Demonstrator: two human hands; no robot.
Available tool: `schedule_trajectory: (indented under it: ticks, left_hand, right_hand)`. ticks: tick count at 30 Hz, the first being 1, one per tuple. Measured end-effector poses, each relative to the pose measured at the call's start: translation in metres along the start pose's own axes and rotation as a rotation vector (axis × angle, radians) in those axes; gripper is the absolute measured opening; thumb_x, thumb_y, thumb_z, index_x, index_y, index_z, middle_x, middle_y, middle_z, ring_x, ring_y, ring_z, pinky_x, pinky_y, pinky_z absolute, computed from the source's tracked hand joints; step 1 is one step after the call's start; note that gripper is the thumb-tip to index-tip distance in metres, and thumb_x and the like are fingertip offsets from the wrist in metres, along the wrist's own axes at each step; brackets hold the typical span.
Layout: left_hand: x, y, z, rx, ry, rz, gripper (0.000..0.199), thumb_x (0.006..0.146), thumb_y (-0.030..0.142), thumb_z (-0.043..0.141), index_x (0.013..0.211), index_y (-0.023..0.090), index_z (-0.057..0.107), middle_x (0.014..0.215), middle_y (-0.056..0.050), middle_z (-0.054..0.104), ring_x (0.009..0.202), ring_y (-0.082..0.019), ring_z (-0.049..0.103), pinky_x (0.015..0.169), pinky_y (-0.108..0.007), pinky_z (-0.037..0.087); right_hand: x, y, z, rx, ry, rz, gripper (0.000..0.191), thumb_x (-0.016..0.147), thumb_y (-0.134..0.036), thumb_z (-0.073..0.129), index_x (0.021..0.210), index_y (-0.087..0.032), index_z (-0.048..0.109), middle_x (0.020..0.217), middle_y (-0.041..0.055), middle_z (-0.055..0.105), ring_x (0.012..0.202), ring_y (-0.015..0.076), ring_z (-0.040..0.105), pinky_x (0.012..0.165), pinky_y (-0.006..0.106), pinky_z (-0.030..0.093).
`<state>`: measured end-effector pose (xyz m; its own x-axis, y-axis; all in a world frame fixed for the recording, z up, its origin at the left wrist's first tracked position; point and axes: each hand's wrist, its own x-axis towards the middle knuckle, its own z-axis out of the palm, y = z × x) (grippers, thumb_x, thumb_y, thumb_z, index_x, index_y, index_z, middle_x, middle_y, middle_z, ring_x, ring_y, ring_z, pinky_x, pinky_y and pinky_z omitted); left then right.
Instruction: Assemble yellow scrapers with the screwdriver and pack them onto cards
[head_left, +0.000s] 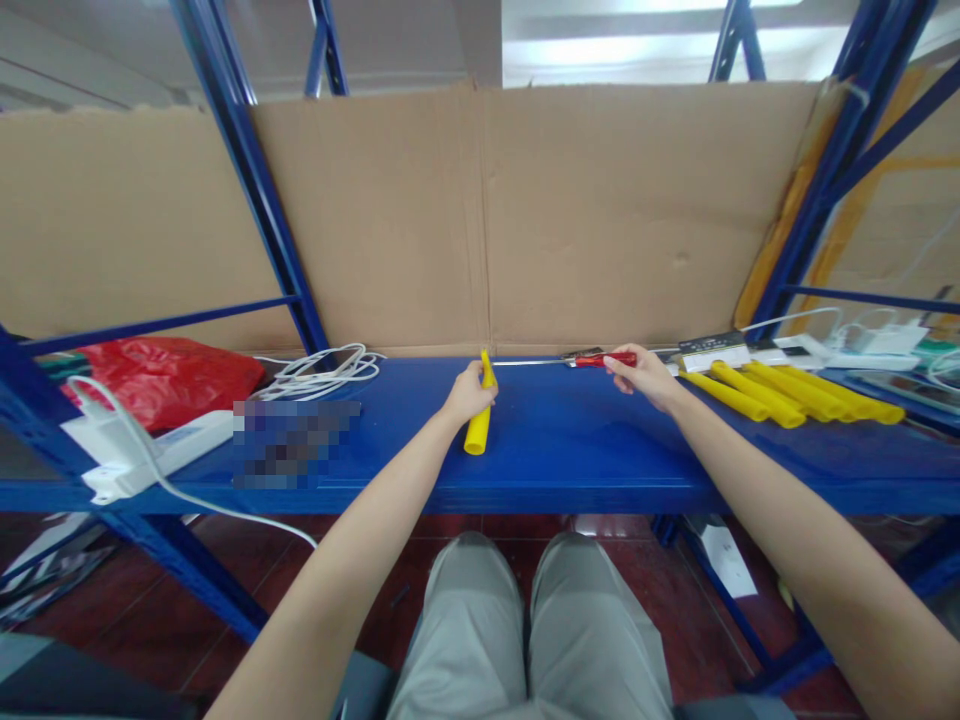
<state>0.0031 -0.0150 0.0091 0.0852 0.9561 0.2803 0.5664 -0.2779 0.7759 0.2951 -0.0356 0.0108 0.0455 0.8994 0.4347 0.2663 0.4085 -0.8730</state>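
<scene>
My left hand (466,393) is closed round a yellow tube (477,430), which points away from me over the blue shelf. Its wide round opening faces me and its far end looks narrower. In my right hand (641,378) is a red-handled screwdriver (602,360), gripped near the rear of the handle. The long thin metal shaft reaches left toward the far part of the tube; whether its tip touches the tube I cannot tell. Just beyond the handle lies a small dark item too unclear to name.
Several yellow tubes (780,395) lie side by side at the right, by a black-and-white box (712,351). On the left are a white power strip (187,445), a red plastic bag (176,375) and a coiled white cable (326,372). Cardboard (600,220) stands behind the blue shelf (585,440).
</scene>
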Motion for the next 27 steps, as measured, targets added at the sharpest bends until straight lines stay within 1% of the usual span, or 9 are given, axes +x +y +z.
schedule_trajectory:
  ticks: [3, 5, 8, 13, 15, 18, 21, 23, 27]
  left_hand:
    - [0.001, 0.0, 0.0, 0.003, -0.002, 0.001, 0.052, 0.074, 0.004, 0.058, 0.124, 0.011, 0.049, 0.119, -0.015, 0.064, 0.061, -0.012, 0.067, 0.055, -0.021, 0.05]
    - [0.001, 0.0, 0.0, 0.007, -0.005, 0.001, 0.05, 0.074, 0.004, 0.058, 0.123, 0.011, 0.049, 0.119, -0.015, 0.063, 0.06, -0.012, 0.067, 0.054, -0.02, 0.05]
    - [0.0, 0.0, 0.0, 0.006, -0.012, 0.009, 0.047, 0.075, 0.004, 0.057, 0.121, 0.01, 0.05, 0.123, -0.015, 0.062, 0.059, -0.011, 0.066, 0.052, -0.02, 0.049]
    - [0.0, 0.0, 0.0, -0.014, -0.009, 0.026, 0.045, 0.076, 0.004, 0.056, 0.12, 0.01, 0.049, 0.124, -0.015, 0.061, 0.056, -0.009, 0.064, 0.05, -0.019, 0.048]
    - [0.0, 0.0, 0.0, -0.018, -0.012, 0.025, 0.044, 0.077, 0.004, 0.056, 0.12, 0.009, 0.049, 0.123, -0.016, 0.061, 0.055, -0.009, 0.064, 0.05, -0.019, 0.049]
    - [0.0, -0.001, 0.0, -0.021, -0.015, 0.02, 0.046, 0.077, 0.004, 0.057, 0.121, 0.01, 0.049, 0.12, -0.015, 0.062, 0.057, -0.01, 0.065, 0.052, -0.02, 0.05]
    - [0.002, -0.004, 0.001, -0.033, 0.001, 0.017, 0.046, 0.077, 0.005, 0.057, 0.122, 0.01, 0.049, 0.116, -0.014, 0.064, 0.06, -0.011, 0.066, 0.055, -0.021, 0.051]
    - [0.003, -0.005, 0.001, -0.039, 0.009, 0.016, 0.045, 0.077, 0.005, 0.057, 0.121, 0.01, 0.049, 0.114, -0.015, 0.065, 0.06, -0.012, 0.067, 0.055, -0.021, 0.052]
    - [0.006, -0.009, 0.0, -0.042, -0.001, 0.023, 0.042, 0.078, 0.006, 0.057, 0.119, 0.009, 0.049, 0.117, -0.015, 0.064, 0.059, -0.011, 0.067, 0.054, -0.021, 0.051]
  right_hand:
    - [0.004, -0.005, 0.001, -0.003, 0.065, -0.026, 0.053, 0.059, -0.066, 0.074, 0.073, -0.019, 0.051, 0.056, -0.0018, 0.056, 0.038, 0.0063, 0.042, 0.034, 0.021, 0.029]
    - [0.009, -0.009, 0.004, 0.012, 0.109, -0.045, 0.052, 0.06, -0.065, 0.073, 0.071, -0.02, 0.05, 0.055, -0.0025, 0.053, 0.038, 0.0066, 0.042, 0.033, 0.021, 0.029]
    - [0.017, -0.015, 0.009, 0.047, 0.181, -0.059, 0.05, 0.061, -0.062, 0.075, 0.073, -0.022, 0.047, 0.051, -0.0054, 0.048, 0.037, 0.0071, 0.041, 0.033, 0.02, 0.027]
    - [0.021, -0.012, 0.019, 0.131, 0.252, 0.028, 0.049, 0.064, -0.059, 0.073, 0.075, -0.024, 0.041, 0.049, -0.0078, 0.045, 0.034, 0.0067, 0.038, 0.032, 0.02, 0.025]
    - [0.018, -0.007, 0.019, 0.171, 0.239, 0.085, 0.049, 0.063, -0.057, 0.074, 0.075, -0.024, 0.04, 0.051, -0.0077, 0.047, 0.034, 0.0065, 0.038, 0.032, 0.02, 0.025]
    - [0.012, -0.002, 0.016, 0.261, 0.157, 0.143, 0.051, 0.057, -0.05, 0.08, 0.079, -0.024, 0.041, 0.058, -0.0071, 0.054, 0.036, 0.0069, 0.042, 0.033, 0.02, 0.026]
    - [0.007, 0.0, 0.012, 0.315, 0.069, 0.134, 0.055, 0.052, -0.047, 0.083, 0.083, -0.024, 0.044, 0.064, -0.0072, 0.057, 0.038, 0.007, 0.044, 0.035, 0.02, 0.03]
    - [0.005, 0.0, 0.01, 0.285, 0.047, 0.112, 0.055, 0.052, -0.049, 0.084, 0.083, -0.023, 0.046, 0.064, -0.0064, 0.058, 0.039, 0.0064, 0.044, 0.036, 0.02, 0.03]
    - [0.003, 0.001, 0.011, 0.161, 0.063, 0.083, 0.051, 0.058, -0.058, 0.078, 0.077, -0.019, 0.051, 0.059, -0.0031, 0.058, 0.037, 0.0055, 0.043, 0.034, 0.02, 0.027]
